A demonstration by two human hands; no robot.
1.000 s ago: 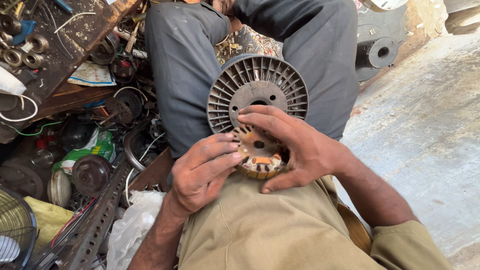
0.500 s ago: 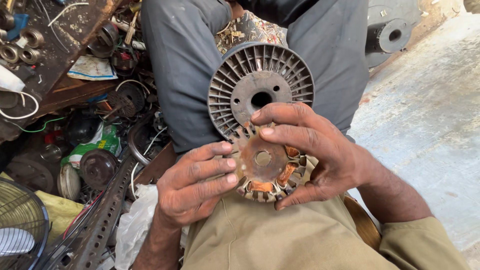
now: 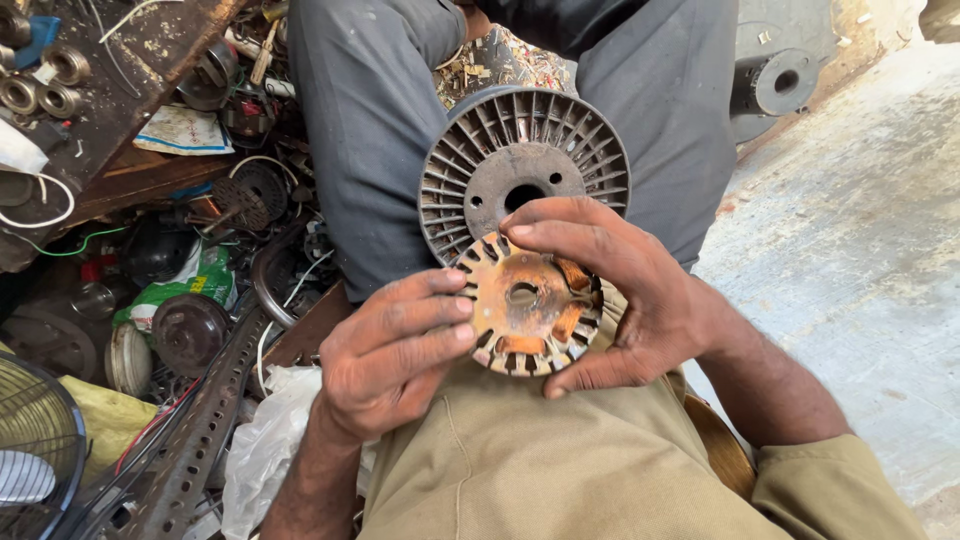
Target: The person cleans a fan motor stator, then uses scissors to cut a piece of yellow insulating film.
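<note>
Head view: rusty slotted disc held up over lap, face toward camera, copper windings showing in slots. Left hand pinching disc's left edge, fingertips pressed on rim, grip closed on it. Right hand wrapped round right and top edge, thumb under, grip likewise clamped on disc. Just behind and above, touching or nearly so: grey finned wheel with centre hole, resting against grey trousers of a second person seated opposite. Khaki shirt below hands. Left side: cluttered wooden worktop with bearings, loose wire, round metal parts on floor, perforated steel bar, fan guard at corner. Concrete floor right.

Risks, judged only: rusty flaky rim plus fingertip hold, so could slip and drop onto lap or scrap pile. Sharp slot edges could nick fingers if twisted hard. Exposed copper could get bent or scraped by thumb pressure. Finned wheel leaning loose, could roll off the leg if bumped.
</note>
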